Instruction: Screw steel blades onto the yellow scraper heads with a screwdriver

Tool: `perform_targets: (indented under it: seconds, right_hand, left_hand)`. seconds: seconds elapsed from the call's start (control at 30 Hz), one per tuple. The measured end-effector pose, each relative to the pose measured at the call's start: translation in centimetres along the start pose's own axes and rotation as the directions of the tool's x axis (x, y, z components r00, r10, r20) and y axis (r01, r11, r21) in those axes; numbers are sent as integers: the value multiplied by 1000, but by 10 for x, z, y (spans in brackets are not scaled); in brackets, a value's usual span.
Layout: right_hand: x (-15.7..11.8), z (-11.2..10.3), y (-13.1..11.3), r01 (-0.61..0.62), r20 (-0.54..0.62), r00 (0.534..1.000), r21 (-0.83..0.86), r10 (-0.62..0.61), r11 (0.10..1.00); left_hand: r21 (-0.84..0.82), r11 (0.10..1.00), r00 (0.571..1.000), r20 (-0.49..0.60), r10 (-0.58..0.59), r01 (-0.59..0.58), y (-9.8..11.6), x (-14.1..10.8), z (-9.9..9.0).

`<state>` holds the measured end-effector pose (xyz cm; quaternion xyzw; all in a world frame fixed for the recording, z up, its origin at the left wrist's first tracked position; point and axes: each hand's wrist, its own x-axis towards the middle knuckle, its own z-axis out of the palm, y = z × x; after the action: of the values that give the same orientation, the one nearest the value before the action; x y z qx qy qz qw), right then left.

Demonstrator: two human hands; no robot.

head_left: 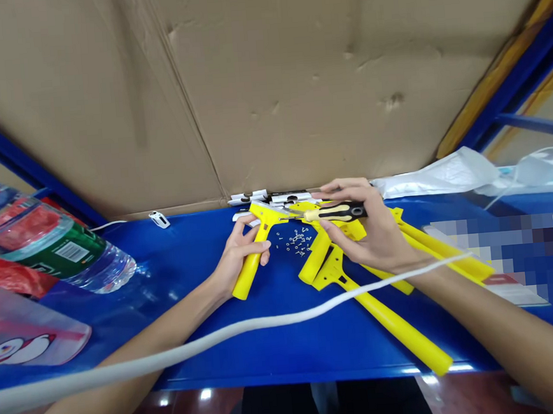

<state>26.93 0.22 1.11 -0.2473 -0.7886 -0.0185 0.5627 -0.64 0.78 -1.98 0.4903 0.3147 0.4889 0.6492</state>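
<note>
My left hand (240,253) is wrapped round the handle of a yellow scraper-like tool (249,270), its wide head tilted up and to the right. In my right hand (371,225) is a black and cream screwdriver (337,212), lying level with its tip at the yellow tool's head. Small screws (298,240) are scattered on the blue table (250,356) between my hands. More yellow tools (395,325) lie in a loose pile under and beside my right hand. Behind them are white and black pieces (290,197).
At the left are a water bottle (73,248) and a clear plastic cup (32,328). A white cable (247,326) crosses in front of both forearms. White plastic wrapping (437,175) lies at the back right. A cardboard wall (272,92) rises behind the table.
</note>
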Motion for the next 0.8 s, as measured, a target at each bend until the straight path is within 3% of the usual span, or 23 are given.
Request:
perform_targets:
  seconds: [0.23,0.43,0.8]
  right_hand:
    - [-4,2,0,-54,-51,997,-59,51,997]
    - [-3,1,-1,-117,2,993,20,117,993]
    - [-2,1,2,-228,-52,972,-8,227,974]
  left_hand:
    - [-9,1000,999,24,-28,29,2,0,2]
    - [-42,999,999,-17,-32,31,1,1,1]
    - [-7,1000,1000,16,0,0,-3,1,-3]
